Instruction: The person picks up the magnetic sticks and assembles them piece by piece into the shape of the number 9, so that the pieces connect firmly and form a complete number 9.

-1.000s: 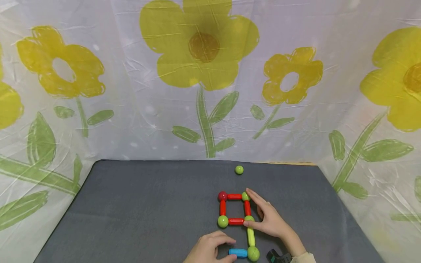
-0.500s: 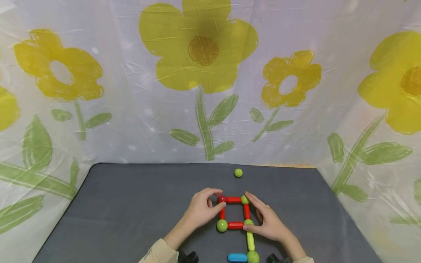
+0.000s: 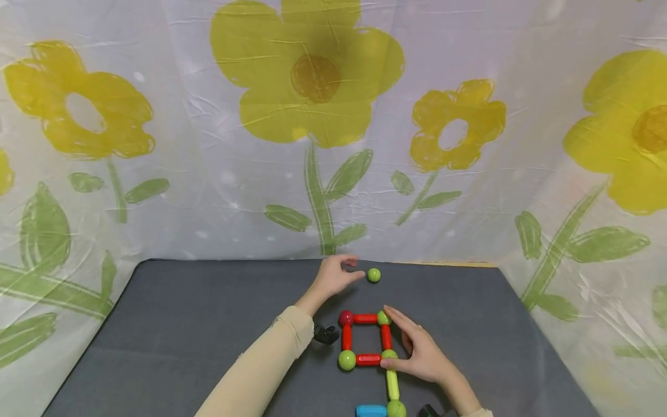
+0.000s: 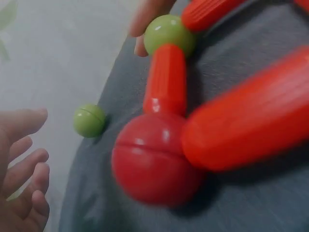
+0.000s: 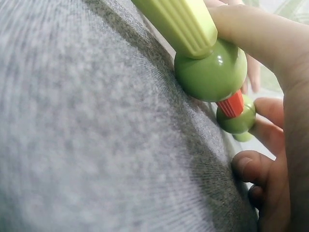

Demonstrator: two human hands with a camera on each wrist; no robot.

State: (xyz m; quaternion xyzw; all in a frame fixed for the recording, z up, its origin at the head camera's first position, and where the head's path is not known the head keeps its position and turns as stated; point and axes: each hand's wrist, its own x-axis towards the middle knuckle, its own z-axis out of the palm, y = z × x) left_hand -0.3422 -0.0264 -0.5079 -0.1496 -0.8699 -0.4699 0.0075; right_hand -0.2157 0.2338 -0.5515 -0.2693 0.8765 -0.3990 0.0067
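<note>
A square of red magnetic rods [image 3: 366, 318] and corner balls lies on the table. One corner ball is red [image 3: 346, 318]; the others are green, one of them the near left ball [image 3: 347, 360]. My right hand [image 3: 424, 353] rests along the right side, thumb at the near right ball [image 5: 212, 72] and fingertips touching the far right ball [image 5: 236, 116]. Behind the square, my left hand [image 3: 336, 278] is stretched out with thumb and fingers apart, just left of a loose green ball [image 3: 373, 275]. A gap shows between that hand and the ball in the left wrist view.
From the near right corner a yellow-green rod [image 3: 393, 384] runs toward me to another green ball [image 3: 396, 409], with a blue rod [image 3: 371, 411] at its left. The dark grey table [image 3: 208, 324] ends at a flowered cloth [image 3: 234, 174] behind.
My left hand has left the blue rod, passed the red ball and moved forward to the loose green ball. The right hand stays at the square's right side.
</note>
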